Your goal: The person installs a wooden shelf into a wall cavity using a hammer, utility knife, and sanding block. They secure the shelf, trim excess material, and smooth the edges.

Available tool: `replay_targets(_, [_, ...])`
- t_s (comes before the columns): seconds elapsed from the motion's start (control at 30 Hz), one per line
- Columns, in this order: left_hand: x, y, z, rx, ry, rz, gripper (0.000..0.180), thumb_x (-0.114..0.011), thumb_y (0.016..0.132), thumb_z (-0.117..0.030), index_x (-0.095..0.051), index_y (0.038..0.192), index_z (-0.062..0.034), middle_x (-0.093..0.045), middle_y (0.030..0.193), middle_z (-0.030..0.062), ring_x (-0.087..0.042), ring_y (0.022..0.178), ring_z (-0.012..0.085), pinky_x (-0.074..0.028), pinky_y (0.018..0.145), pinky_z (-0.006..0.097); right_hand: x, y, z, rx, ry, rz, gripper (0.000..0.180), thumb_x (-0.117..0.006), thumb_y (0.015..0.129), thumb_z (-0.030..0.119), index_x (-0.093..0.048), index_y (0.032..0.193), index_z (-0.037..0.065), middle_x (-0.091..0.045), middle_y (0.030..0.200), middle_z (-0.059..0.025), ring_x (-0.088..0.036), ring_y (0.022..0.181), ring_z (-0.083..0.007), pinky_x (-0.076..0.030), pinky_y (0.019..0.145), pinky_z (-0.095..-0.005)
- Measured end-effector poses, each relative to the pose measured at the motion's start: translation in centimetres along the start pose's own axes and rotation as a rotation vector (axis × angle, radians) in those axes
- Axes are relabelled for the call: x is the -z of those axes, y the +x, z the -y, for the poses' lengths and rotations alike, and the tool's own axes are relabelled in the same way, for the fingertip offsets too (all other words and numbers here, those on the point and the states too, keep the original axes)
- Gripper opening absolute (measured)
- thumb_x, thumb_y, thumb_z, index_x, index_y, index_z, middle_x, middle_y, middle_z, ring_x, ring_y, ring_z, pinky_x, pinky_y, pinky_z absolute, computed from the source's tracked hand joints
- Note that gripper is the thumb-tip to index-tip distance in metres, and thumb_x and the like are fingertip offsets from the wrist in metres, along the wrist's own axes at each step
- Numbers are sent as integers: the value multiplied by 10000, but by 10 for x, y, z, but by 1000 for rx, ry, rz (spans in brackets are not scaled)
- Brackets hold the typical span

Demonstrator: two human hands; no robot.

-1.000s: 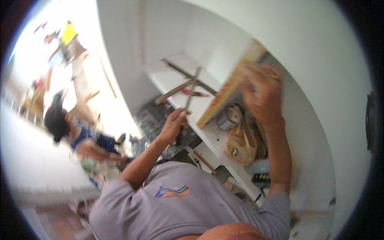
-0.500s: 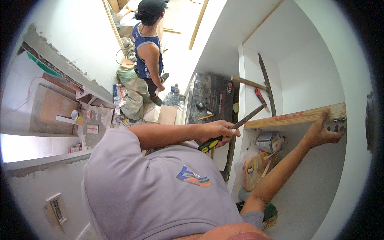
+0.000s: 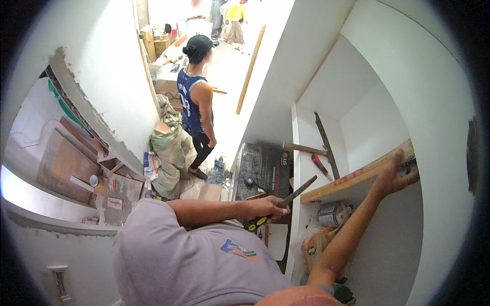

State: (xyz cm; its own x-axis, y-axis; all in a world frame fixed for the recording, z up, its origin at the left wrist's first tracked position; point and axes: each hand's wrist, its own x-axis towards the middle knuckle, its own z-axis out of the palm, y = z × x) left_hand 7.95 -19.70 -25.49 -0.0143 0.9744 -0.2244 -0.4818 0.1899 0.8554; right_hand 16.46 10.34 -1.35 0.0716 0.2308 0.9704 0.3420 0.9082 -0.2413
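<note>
My left hand (image 3: pixel 268 208) is closed round the black-and-yellow handle (image 3: pixel 256 223) of a flat metal file. The dark file blade (image 3: pixel 300 190) points up and right, close to the left end of a wooden board (image 3: pixel 352 176). That board lies across the front of a white cabinet, with reddish marks along its edge. My right hand (image 3: pixel 392 178) grips the board near its right end, thumb and fingers around it. Small dark metal bits show beside those fingers, too partly hidden to name.
Inside the cabinet are a red-and-black utility knife (image 3: pixel 320 166), a wooden handle (image 3: pixel 304 148), a dark bar (image 3: pixel 326 145), a paint can (image 3: pixel 334 214) and a plastic bag (image 3: pixel 312 247). A black box (image 3: pixel 263 168) stands beside it. Another person (image 3: pixel 196 102) stands ahead near sacks (image 3: pixel 168 158).
The view has tilted up, bringing more people at the back into sight. The file in my left hand has drawn back a little to the left; my right hand keeps its hold on the board.
</note>
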Motion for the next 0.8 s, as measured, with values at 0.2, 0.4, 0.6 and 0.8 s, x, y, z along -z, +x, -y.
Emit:
replay_targets(0.2, [6,7,1,40,74,-28,239,-641,995,-312,-594,1055,-85,-494,761,-35,-515,675,72,-449,559,251,-3,19,20,-171,218,-96,639,-771,905,302,-464,1336,-58,-482,1307,-208,-564,1221,-327,-574,971,-461])
replay_targets(0.4, [19,13,1,2,143,-75,267,-647,984,-338,-603,1019,-77,-493,711,-39,-517,609,79,-451,536,255,-9,34,26,-185,307,-45,538,-776,901,238,-530,1253,-87,-639,1204,-224,-682,1071,-297,-615,902,-408])
replay_targets(0.6, [19,12,-3,4,108,-63,260,-671,965,-316,-601,999,-68,-507,705,-25,-515,604,88,-452,535,271,-4,33,5,-94,247,-37,415,-742,930,221,-589,1190,-63,-698,1115,-209,-717,1009,-280,-605,913,-418])
replay_targets(0.8, [23,19,0,20,112,-60,248,-666,965,-299,-599,1020,-66,-500,702,-21,-515,602,93,-454,529,276,-8,32,4,-88,276,-40,414,-729,939,227,-591,1199,-64,-707,1095,-204,-713,1036,-271,-603,911,-420])
